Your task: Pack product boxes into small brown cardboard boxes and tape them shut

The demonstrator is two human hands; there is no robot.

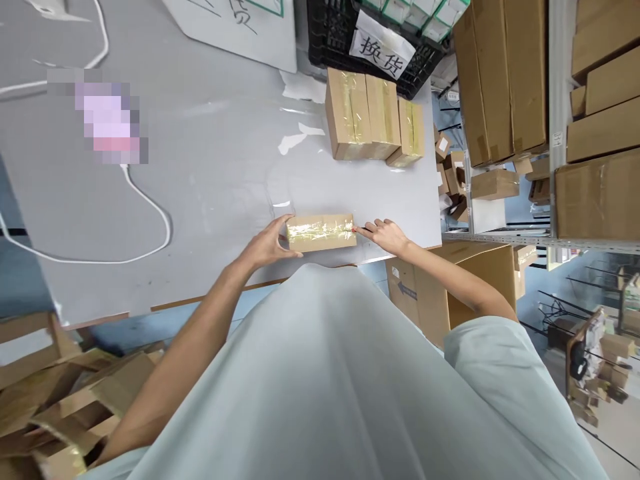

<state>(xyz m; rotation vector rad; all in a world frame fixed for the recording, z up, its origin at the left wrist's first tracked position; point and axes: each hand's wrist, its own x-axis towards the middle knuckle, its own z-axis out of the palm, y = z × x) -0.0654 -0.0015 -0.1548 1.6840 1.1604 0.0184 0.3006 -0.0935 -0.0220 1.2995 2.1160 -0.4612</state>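
A small cardboard box (323, 243) sealed with shiny clear tape lies near the table's front edge, its long side toward me. My left hand (267, 245) grips its left end, fingers at the far corner and thumb at the near one. At the opposite end is my right hand (384, 235), its fingers curled and the index finger pointing along the tape. A tiny red object (354, 230) shows at that fingertip, against the box's right edge; its kind is too small to make out.
Several taped cardboard boxes (349, 113) stand at the table's back right, beside a black crate (330, 40) with a paper sign. A white cable (150, 200) loops over the left side. Shelves of cartons (595, 200) rise at right; an open carton (430, 287) stands below the edge.
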